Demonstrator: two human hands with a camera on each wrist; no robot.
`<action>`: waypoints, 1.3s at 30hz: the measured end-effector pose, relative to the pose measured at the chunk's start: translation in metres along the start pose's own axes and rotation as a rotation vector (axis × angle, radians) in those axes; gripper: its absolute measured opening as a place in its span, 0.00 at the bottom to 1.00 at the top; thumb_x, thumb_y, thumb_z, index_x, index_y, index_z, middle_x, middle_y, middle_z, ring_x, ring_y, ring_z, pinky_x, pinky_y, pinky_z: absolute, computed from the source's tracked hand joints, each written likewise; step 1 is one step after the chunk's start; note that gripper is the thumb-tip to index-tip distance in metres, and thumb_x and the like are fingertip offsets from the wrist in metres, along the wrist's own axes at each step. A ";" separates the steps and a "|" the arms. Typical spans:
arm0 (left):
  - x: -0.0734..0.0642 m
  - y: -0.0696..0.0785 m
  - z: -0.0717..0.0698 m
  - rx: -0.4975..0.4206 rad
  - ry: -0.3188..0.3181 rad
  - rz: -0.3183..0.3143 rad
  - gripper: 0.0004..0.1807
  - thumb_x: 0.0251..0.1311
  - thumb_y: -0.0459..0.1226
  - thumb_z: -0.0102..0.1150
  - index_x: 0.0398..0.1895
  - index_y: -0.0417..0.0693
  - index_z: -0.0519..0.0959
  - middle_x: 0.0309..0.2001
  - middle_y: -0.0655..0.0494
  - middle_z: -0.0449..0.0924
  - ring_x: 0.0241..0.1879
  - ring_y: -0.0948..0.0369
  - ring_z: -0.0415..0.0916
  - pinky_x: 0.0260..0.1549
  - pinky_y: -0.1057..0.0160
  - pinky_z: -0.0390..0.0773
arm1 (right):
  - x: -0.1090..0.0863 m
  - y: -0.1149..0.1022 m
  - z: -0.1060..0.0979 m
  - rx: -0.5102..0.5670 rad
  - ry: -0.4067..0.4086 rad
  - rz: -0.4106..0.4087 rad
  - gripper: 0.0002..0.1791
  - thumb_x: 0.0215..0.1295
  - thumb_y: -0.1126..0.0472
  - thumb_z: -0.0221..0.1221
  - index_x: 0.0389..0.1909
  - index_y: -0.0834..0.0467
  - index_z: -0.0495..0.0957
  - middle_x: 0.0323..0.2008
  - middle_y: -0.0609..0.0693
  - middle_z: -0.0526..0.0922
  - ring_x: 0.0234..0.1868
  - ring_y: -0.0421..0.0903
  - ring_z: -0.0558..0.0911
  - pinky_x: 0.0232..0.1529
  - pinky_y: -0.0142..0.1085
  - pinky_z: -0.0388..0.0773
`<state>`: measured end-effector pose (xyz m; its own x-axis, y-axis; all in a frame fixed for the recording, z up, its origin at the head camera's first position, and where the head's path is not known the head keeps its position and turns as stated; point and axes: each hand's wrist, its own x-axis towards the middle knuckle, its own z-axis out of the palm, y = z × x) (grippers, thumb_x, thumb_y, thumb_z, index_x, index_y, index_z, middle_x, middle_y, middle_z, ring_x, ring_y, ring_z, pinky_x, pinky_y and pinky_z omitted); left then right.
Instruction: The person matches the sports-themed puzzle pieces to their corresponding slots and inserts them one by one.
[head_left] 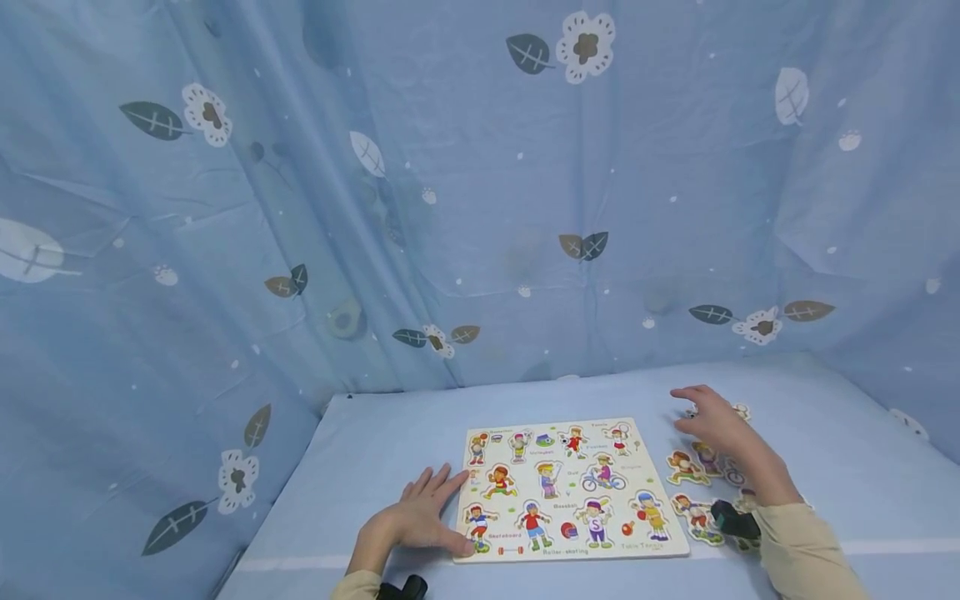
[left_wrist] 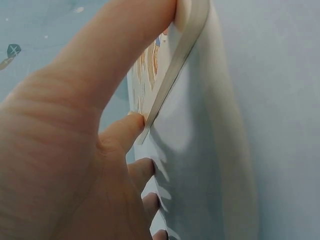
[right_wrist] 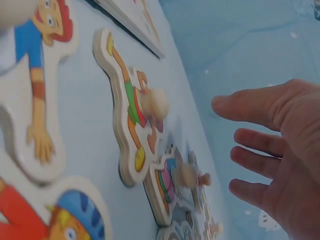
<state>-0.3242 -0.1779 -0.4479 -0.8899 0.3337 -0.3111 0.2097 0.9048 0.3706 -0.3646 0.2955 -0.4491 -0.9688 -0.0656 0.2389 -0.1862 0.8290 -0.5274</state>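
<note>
A wooden peg puzzle board printed with children playing sports lies flat on the table. My left hand is spread at its left edge, with the thumb on the near left corner and a fingertip touching the side of the board. To the right of the board, my right hand hovers above the loose puzzle pieces, fingers apart and holding nothing. Below it in the right wrist view lies a running-child piece with a round wooden knob. A second knobbed piece lies close beside it.
Several more loose pieces, among them a red-shirted figure, are spread to the right of the board, partly hidden by the right forearm. A blue patterned curtain hangs behind and at the left of the cloth-covered table.
</note>
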 end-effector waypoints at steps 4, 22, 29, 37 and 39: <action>0.000 -0.001 0.001 0.000 -0.004 0.002 0.60 0.41 0.66 0.71 0.78 0.59 0.56 0.78 0.46 0.48 0.77 0.40 0.40 0.72 0.35 0.45 | -0.003 0.010 -0.001 -0.002 0.001 0.026 0.29 0.60 0.66 0.63 0.61 0.74 0.70 0.60 0.78 0.65 0.61 0.77 0.65 0.59 0.69 0.66; 0.003 -0.002 0.000 0.003 -0.020 0.011 0.63 0.37 0.71 0.68 0.78 0.61 0.56 0.79 0.46 0.47 0.77 0.41 0.38 0.73 0.35 0.43 | -0.010 0.036 -0.007 -0.061 -0.104 0.109 0.31 0.58 0.65 0.61 0.60 0.78 0.68 0.57 0.80 0.68 0.58 0.77 0.68 0.58 0.68 0.67; 0.002 -0.001 -0.001 0.006 -0.011 0.019 0.62 0.37 0.70 0.69 0.78 0.60 0.56 0.79 0.46 0.48 0.77 0.41 0.39 0.73 0.35 0.45 | -0.006 0.036 -0.010 -0.118 -0.125 0.127 0.31 0.58 0.64 0.63 0.59 0.77 0.70 0.56 0.78 0.71 0.57 0.76 0.70 0.56 0.67 0.69; 0.001 -0.001 0.000 0.004 0.007 0.013 0.61 0.39 0.68 0.70 0.78 0.59 0.56 0.78 0.46 0.48 0.77 0.41 0.40 0.72 0.35 0.45 | -0.003 0.029 -0.015 -0.120 -0.087 0.126 0.29 0.59 0.63 0.63 0.58 0.76 0.72 0.54 0.77 0.72 0.52 0.72 0.74 0.53 0.66 0.72; 0.000 -0.001 0.000 0.013 0.005 0.008 0.61 0.40 0.67 0.70 0.78 0.59 0.56 0.78 0.46 0.48 0.77 0.40 0.40 0.72 0.35 0.45 | -0.003 0.029 -0.015 -0.116 -0.089 0.128 0.29 0.59 0.62 0.63 0.58 0.76 0.72 0.55 0.77 0.72 0.53 0.72 0.73 0.54 0.66 0.71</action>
<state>-0.3247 -0.1784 -0.4484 -0.8902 0.3400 -0.3034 0.2225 0.9053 0.3619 -0.3643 0.3278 -0.4528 -0.9950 -0.0001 0.1002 -0.0454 0.8917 -0.4504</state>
